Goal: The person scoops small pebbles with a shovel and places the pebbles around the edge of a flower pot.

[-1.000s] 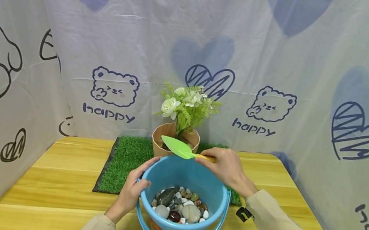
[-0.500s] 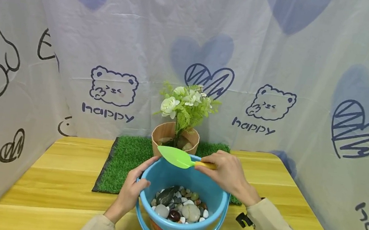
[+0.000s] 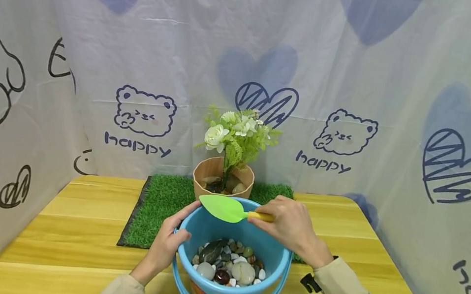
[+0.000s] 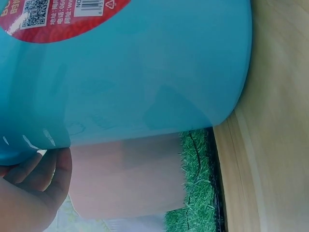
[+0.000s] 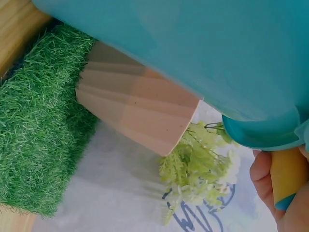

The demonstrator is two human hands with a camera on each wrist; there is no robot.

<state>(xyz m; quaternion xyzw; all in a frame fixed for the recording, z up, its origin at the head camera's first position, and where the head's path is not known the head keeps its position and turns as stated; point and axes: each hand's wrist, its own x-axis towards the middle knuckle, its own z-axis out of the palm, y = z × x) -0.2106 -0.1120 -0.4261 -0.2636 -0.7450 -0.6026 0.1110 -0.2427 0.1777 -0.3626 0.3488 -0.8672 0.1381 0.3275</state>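
Note:
A light blue bucket (image 3: 231,291) stands at the front of the table, holding pebbles (image 3: 231,264) of mixed colours and sizes. My left hand (image 3: 165,243) grips its left rim, thumb over the inner edge and fingers along the outside. With my right hand (image 3: 289,226) I hold the yellow handle of a green toy trowel (image 3: 223,208). Its blade points left, level above the far part of the bucket's mouth, with nothing seen on it. In the right wrist view the yellow handle (image 5: 288,174) shows between my fingers, beside the bucket's rim.
Behind the bucket, a pinkish-tan flowerpot (image 3: 206,169) with stones and white flowers (image 3: 237,132) stands on a green turf mat (image 3: 160,206). The wooden table (image 3: 71,239) extends to both sides. A printed cloth (image 3: 194,52) hangs around the back and sides.
The trowel has come down and slightly towards me, from in front of the flowerpot to over the bucket's far rim. My left hand has stayed on the bucket.

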